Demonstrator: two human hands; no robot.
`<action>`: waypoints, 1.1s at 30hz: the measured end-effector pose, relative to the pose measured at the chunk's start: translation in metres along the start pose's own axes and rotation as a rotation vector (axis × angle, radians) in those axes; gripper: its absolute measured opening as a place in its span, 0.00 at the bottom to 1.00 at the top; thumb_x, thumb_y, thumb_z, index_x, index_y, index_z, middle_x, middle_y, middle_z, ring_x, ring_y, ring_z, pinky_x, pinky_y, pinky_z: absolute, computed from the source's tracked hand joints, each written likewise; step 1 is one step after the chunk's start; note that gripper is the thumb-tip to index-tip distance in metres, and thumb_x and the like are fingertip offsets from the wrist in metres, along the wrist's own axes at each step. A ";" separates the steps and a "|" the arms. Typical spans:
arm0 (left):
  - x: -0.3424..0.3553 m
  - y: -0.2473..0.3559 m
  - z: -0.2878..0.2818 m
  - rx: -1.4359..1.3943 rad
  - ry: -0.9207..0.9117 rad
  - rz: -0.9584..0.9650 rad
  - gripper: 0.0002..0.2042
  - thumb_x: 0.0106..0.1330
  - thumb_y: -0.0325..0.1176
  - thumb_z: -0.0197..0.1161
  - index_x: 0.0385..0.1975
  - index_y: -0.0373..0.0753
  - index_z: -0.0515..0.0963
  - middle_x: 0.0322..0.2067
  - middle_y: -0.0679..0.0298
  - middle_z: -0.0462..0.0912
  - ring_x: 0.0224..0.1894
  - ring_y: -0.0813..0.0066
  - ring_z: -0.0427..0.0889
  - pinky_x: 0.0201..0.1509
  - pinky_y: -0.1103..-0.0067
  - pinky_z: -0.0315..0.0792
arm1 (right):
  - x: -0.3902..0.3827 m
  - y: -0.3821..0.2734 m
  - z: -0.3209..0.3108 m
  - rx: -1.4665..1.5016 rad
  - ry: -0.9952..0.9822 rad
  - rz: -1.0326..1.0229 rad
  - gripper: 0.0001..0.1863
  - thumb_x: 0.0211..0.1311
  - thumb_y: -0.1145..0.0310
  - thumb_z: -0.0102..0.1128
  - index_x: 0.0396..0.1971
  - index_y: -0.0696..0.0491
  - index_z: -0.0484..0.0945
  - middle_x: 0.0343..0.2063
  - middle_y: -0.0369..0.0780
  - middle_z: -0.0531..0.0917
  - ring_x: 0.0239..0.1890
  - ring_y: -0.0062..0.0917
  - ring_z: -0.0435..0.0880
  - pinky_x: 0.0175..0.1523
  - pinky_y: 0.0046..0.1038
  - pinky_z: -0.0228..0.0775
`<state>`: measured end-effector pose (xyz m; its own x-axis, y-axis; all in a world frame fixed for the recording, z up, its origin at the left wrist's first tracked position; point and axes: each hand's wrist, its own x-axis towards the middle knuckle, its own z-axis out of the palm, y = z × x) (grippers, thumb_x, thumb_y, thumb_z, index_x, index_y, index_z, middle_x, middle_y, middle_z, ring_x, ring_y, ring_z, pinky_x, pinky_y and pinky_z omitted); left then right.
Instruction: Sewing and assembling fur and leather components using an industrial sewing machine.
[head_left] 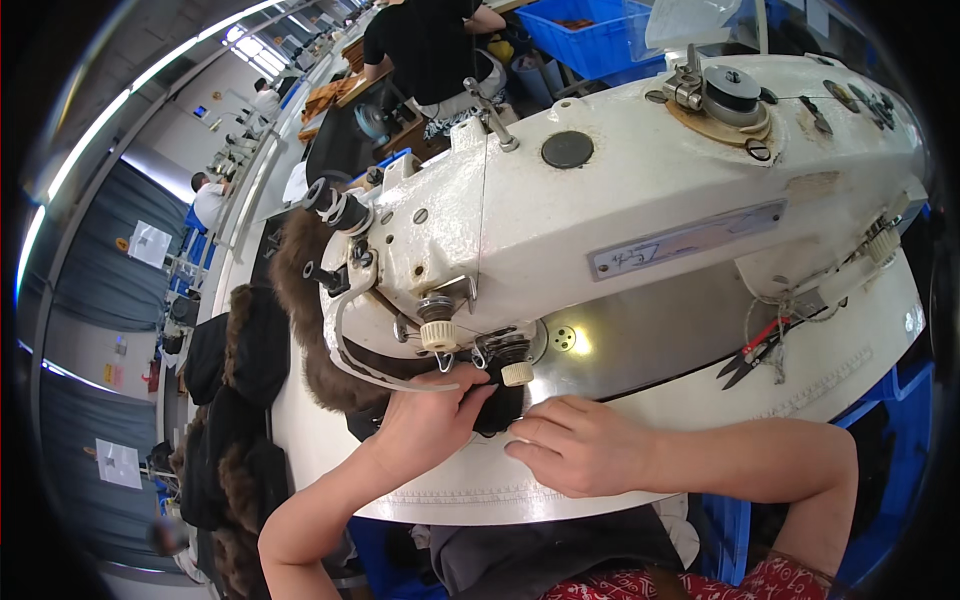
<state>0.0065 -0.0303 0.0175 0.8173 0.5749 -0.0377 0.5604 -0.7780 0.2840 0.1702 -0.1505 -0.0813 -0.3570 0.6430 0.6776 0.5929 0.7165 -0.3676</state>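
A white sewing machine (540,200) fills the middle and right, its head above my hands. Dark fabric (507,402) lies under the sewing head, and brown fur (318,340) trails from it along the left side of the machine. My left hand (425,425) is closed on the fabric beside the needle area, its fingertips partly hidden under the head. Close by on the right, my right hand (580,447) pinches the fabric's near edge between thumb and curled fingers. The needle and presser foot cannot be made out.
Red-handled scissors (752,355) lie on the machine bed near white string. A pile of black, fur-trimmed pieces (235,400) sits left of the white table (460,500). Blue bins (585,38) stand behind and to the right. A person in black (425,50) works beyond.
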 end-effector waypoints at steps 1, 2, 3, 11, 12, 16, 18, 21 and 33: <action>-0.001 -0.001 0.001 0.002 0.000 -0.003 0.05 0.61 0.27 0.64 0.35 0.36 0.79 0.25 0.51 0.82 0.28 0.52 0.83 0.29 0.67 0.74 | 0.000 0.003 -0.001 -0.077 -0.007 0.024 0.13 0.46 0.70 0.61 0.34 0.58 0.80 0.44 0.44 0.80 0.48 0.35 0.78 0.57 0.35 0.69; -0.002 -0.001 0.004 -0.027 0.071 0.034 0.05 0.61 0.26 0.63 0.36 0.36 0.79 0.26 0.52 0.82 0.28 0.52 0.83 0.29 0.67 0.74 | 0.000 0.005 -0.002 -0.154 -0.017 0.051 0.13 0.45 0.70 0.59 0.32 0.59 0.79 0.42 0.45 0.80 0.47 0.34 0.78 0.56 0.34 0.69; -0.002 -0.001 0.006 -0.056 0.143 0.071 0.05 0.62 0.26 0.63 0.36 0.37 0.80 0.26 0.52 0.82 0.28 0.53 0.82 0.29 0.67 0.74 | 0.001 0.006 -0.001 -0.152 -0.018 0.052 0.13 0.45 0.70 0.59 0.32 0.59 0.79 0.42 0.45 0.80 0.47 0.34 0.78 0.56 0.34 0.69; -0.005 0.008 -0.004 0.022 0.028 0.133 0.10 0.60 0.33 0.67 0.37 0.35 0.80 0.28 0.58 0.80 0.28 0.56 0.82 0.29 0.68 0.75 | 0.005 0.008 -0.002 -0.142 -0.078 0.075 0.12 0.49 0.71 0.59 0.33 0.61 0.80 0.43 0.45 0.81 0.51 0.36 0.77 0.59 0.35 0.67; -0.005 0.011 -0.005 0.071 0.020 0.128 0.12 0.59 0.35 0.69 0.35 0.34 0.80 0.28 0.59 0.80 0.27 0.57 0.82 0.28 0.69 0.75 | 0.005 0.008 -0.003 -0.141 -0.078 0.075 0.12 0.49 0.71 0.59 0.33 0.61 0.80 0.43 0.45 0.81 0.51 0.36 0.77 0.59 0.35 0.67; -0.007 0.011 0.000 0.146 0.058 0.070 0.14 0.57 0.40 0.71 0.30 0.34 0.81 0.26 0.60 0.79 0.25 0.59 0.81 0.26 0.70 0.75 | 0.003 0.010 -0.002 -0.143 -0.102 0.058 0.13 0.50 0.72 0.61 0.37 0.59 0.81 0.42 0.42 0.81 0.52 0.36 0.77 0.60 0.37 0.67; -0.009 0.016 -0.004 0.292 0.071 -0.002 0.16 0.54 0.41 0.75 0.31 0.34 0.82 0.31 0.59 0.80 0.22 0.61 0.81 0.25 0.72 0.76 | 0.003 0.010 -0.001 -0.141 -0.104 0.051 0.14 0.50 0.72 0.60 0.37 0.59 0.81 0.42 0.42 0.81 0.52 0.36 0.77 0.61 0.37 0.67; -0.013 0.012 -0.012 0.143 -0.008 0.084 0.13 0.54 0.39 0.75 0.29 0.35 0.83 0.30 0.59 0.80 0.21 0.63 0.81 0.25 0.73 0.75 | 0.004 0.009 -0.003 -0.124 -0.105 0.048 0.13 0.50 0.71 0.58 0.35 0.61 0.80 0.44 0.44 0.81 0.54 0.36 0.76 0.60 0.35 0.66; -0.015 0.001 0.007 -0.058 0.177 0.133 0.06 0.54 0.22 0.67 0.31 0.34 0.82 0.28 0.62 0.79 0.17 0.71 0.76 0.21 0.77 0.70 | 0.005 0.008 -0.002 -0.146 -0.095 0.051 0.12 0.51 0.72 0.57 0.35 0.61 0.80 0.45 0.45 0.82 0.55 0.36 0.77 0.62 0.36 0.66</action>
<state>-0.0042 -0.0417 0.0115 0.8443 0.5077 0.1715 0.4363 -0.8370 0.3302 0.1745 -0.1418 -0.0798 -0.3865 0.7052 0.5944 0.7081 0.6399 -0.2987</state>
